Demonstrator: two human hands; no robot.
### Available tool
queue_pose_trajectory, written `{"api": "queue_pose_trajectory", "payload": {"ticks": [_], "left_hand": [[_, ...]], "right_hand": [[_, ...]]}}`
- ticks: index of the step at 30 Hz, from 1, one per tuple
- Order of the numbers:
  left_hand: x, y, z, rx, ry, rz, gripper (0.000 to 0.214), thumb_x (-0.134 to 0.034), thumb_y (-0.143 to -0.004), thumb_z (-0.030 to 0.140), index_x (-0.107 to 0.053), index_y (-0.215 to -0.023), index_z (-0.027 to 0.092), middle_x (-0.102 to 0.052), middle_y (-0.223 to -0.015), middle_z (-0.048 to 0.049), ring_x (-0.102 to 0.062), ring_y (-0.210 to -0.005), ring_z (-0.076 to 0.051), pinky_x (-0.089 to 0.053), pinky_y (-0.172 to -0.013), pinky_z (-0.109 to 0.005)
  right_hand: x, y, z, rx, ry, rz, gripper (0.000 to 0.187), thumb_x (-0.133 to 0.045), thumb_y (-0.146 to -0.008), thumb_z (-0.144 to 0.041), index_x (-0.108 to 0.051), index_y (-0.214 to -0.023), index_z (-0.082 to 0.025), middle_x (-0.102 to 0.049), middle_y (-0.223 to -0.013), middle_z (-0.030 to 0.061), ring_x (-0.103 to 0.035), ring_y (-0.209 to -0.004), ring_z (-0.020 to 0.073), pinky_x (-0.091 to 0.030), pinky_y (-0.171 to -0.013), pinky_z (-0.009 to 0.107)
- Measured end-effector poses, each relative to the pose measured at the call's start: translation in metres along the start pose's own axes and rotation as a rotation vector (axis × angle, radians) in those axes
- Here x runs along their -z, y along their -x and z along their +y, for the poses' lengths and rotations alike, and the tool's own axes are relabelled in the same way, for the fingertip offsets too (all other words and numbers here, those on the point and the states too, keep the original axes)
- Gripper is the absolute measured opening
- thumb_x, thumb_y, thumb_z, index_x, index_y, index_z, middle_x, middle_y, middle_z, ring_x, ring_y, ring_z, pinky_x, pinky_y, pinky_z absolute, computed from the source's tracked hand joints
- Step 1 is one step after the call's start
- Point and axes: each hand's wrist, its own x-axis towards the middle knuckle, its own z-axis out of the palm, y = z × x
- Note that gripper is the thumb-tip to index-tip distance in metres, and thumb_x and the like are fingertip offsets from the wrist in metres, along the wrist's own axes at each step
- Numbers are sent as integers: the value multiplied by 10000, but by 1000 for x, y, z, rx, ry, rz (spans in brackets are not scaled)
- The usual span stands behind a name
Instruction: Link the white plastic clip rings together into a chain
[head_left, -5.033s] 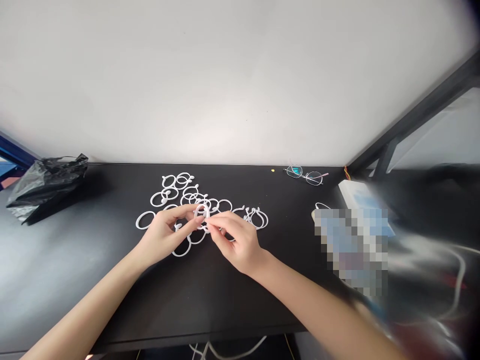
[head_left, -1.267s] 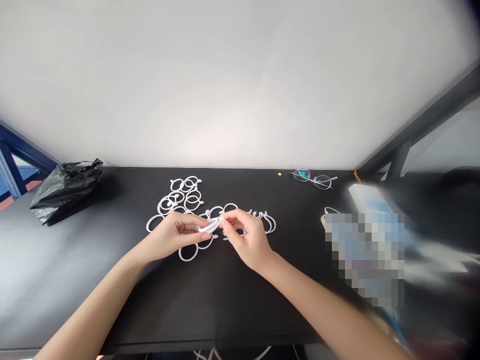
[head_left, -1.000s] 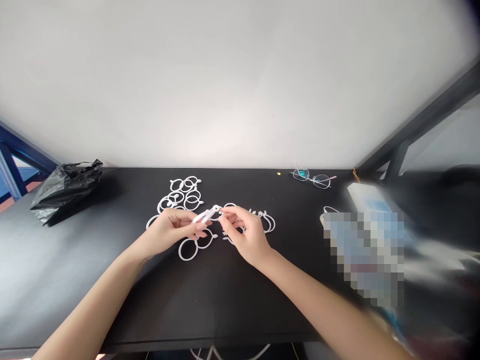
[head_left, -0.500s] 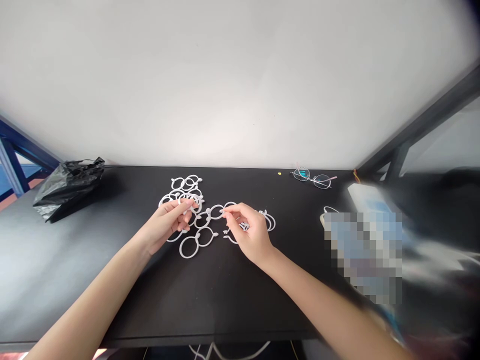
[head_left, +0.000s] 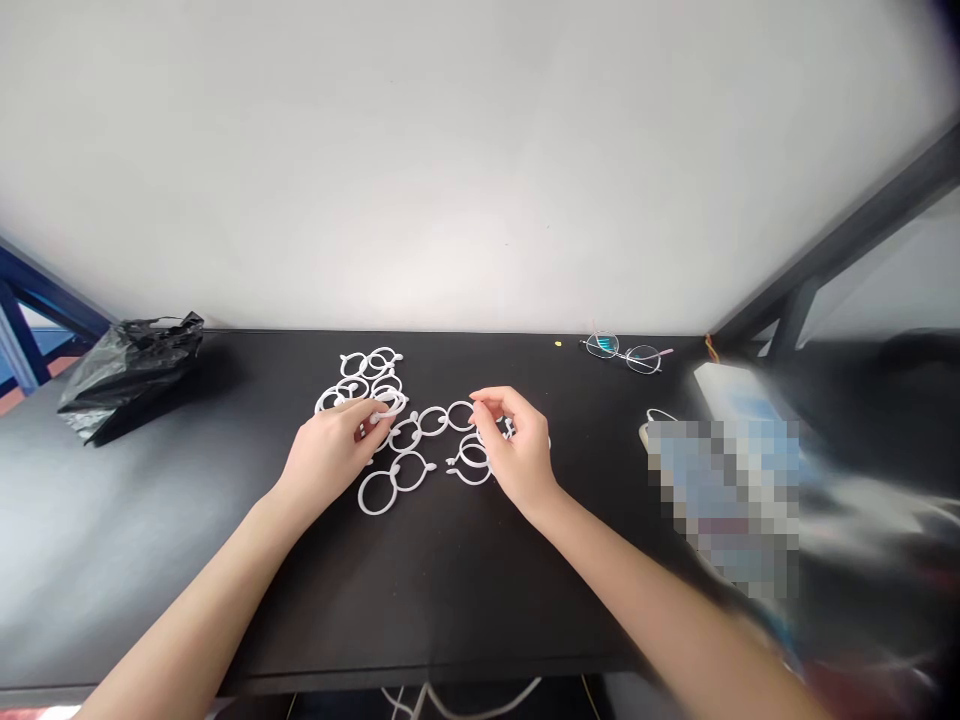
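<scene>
Hands: from my far place I see both bare hands low over the middle of the black desk (head_left: 450, 620), well apart from each other.

Left hand (head_left: 328, 455): it is closed and grasps a white plastic curtain ring (head_left: 390, 405) at the lower edge of the upper pile. The fingers cover much of the plastic, so I cannot tell well if they hold only this one ring.

Right hand (head_left: 519, 442): it is open, with the fingers loosely curved, and I see nothing held in it. It is just beside a small group of rings.

Rings: the white plastic curtain rings (head_left: 367, 375) lie flat on the desk between the hands, each with small tabs. They make an upper pile, a short row (head_left: 433, 421) going to the right, a linked pair (head_left: 377, 492) near the front, and the group (head_left: 472, 455) at the right hand.

Desk left: a crumpled black plastic bag (head_left: 127, 375) lies well apart from the rings.

Desk back: thin eyeglasses (head_left: 622, 352) lie near the wall, and a tiny yellow dot (head_left: 558, 344) is to their left.

Desk right: a pale flat box (head_left: 731, 385) lies partly behind a pixelated, blurred object (head_left: 720, 500).

Behind: a white wall (head_left: 450, 170) rises from the desk's back edge.
</scene>
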Motion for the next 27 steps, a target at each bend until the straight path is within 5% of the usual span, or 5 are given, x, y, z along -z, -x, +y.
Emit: {"api": "queue_pose_trajectory", "payload": {"ticks": [9, 14, 18, 27], "left_hand": [[2, 1, 3, 33, 59, -10, 271, -504, -906, 446, -621, -1046, 246, -636, -748, 33, -525, -588, -124, -393, -592, -237], [3, 3, 7, -122, 83, 51, 266, -524, -907, 443, -626, -1008, 219, -604, -744, 24, -475, -537, -103, -379, -558, -224], [1, 6, 9, -288, 57, -27, 249, -543, -902, 430, -611, -853, 196, -597, -797, 13, -450, -516, -83, -354, -518, -215], [2, 5, 8, -215, 33, -78, 130, -485, -920, 285, -586, -877, 217, -646, -751, 36, -557, -540, -98, -363, -517, -206]], "right_hand": [[-4, 3, 11, 202, 346, -256, 133, -544, -820, -93, -624, -857, -192, -693, -808, 15, -610, -739, 169, -434, -785, 340], [-4, 3, 9, 278, 367, -251, 150, -513, -816, -67, -601, -824, -188, -673, -783, 13, -596, -719, 161, -434, -766, 320], [-4, 4, 8, 279, 396, -279, 93, -555, -826, -110, -608, -847, -184, -663, -788, 17, -603, -726, 168, -442, -782, 327], [-6, 6, 14, 297, 352, -329, 150, -513, -833, -88, -622, -884, -176, -663, -902, 46, -611, -790, 175, -456, -798, 324]]}}
